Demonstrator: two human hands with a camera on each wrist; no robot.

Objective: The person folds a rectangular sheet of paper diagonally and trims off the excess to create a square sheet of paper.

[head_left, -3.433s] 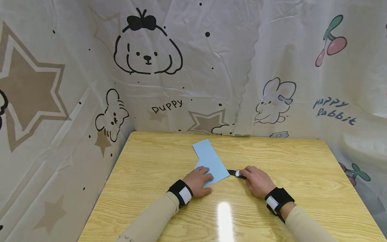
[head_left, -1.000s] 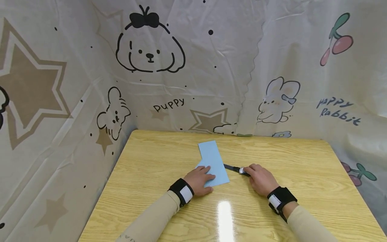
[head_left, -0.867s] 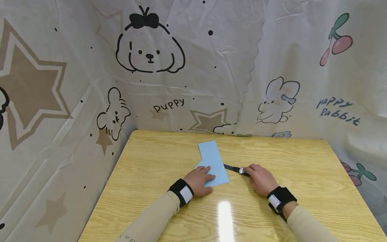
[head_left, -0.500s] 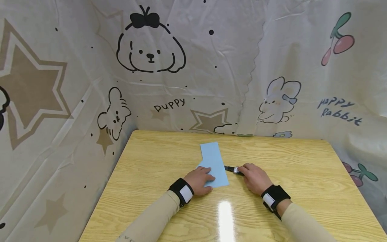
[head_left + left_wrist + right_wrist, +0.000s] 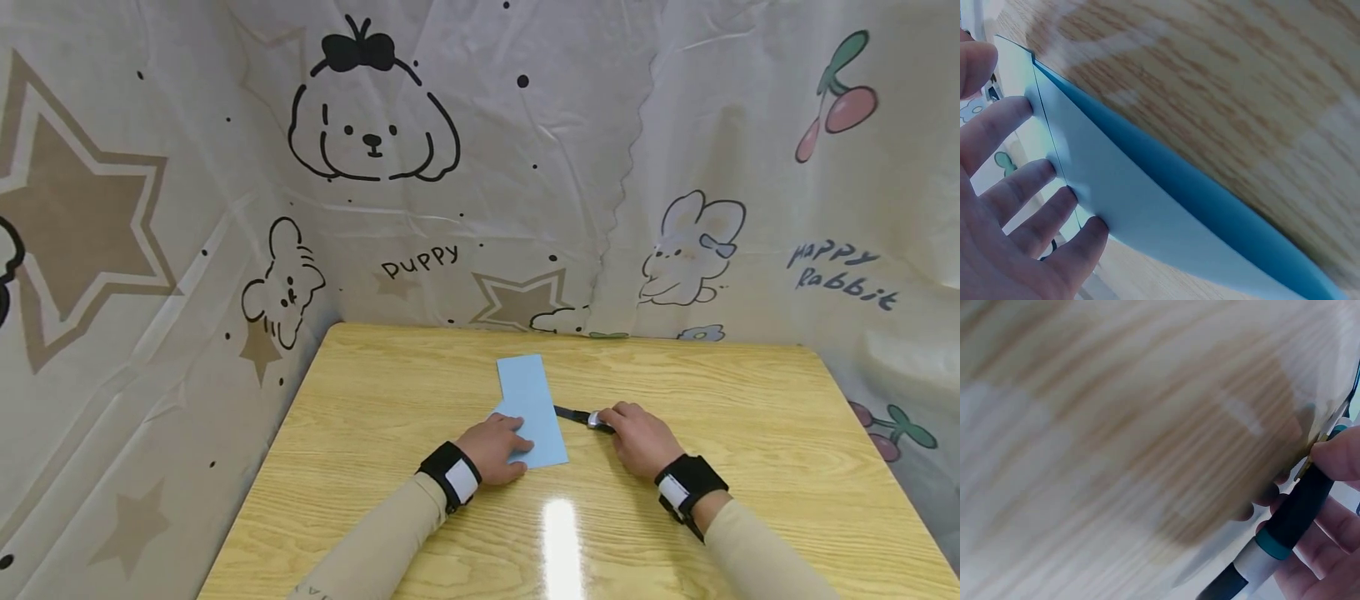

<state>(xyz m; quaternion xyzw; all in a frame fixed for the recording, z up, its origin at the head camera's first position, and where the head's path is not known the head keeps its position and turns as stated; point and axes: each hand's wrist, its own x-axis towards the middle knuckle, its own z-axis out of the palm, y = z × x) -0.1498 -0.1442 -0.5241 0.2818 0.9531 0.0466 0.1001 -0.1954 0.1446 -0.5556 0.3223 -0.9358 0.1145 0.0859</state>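
A light blue folded sheet of paper (image 5: 528,400) lies on the table in the head view. My left hand (image 5: 492,448) rests on its lower left part with the fingers spread. In the left wrist view those fingertips (image 5: 1094,228) press on the paper (image 5: 1110,169), whose long folded edge bulges open. My right hand (image 5: 643,439) grips a knife (image 5: 573,414) with a dark blade, its tip end at the paper's right edge. Whether the tip lies inside the fold I cannot tell. The right wrist view shows the fingers round the knife's black handle (image 5: 1300,506), which has teal and silver bands.
The wooden table (image 5: 390,375) has a bright light reflection near its front. A pale printed curtain (image 5: 480,167) stands behind the table and along its sides. Each wrist wears a black strap.
The paper has turned clockwise, so it now stands nearly straight up and down in the head view. The right hand has shifted a little left and right with the knife. The left hand stays put.
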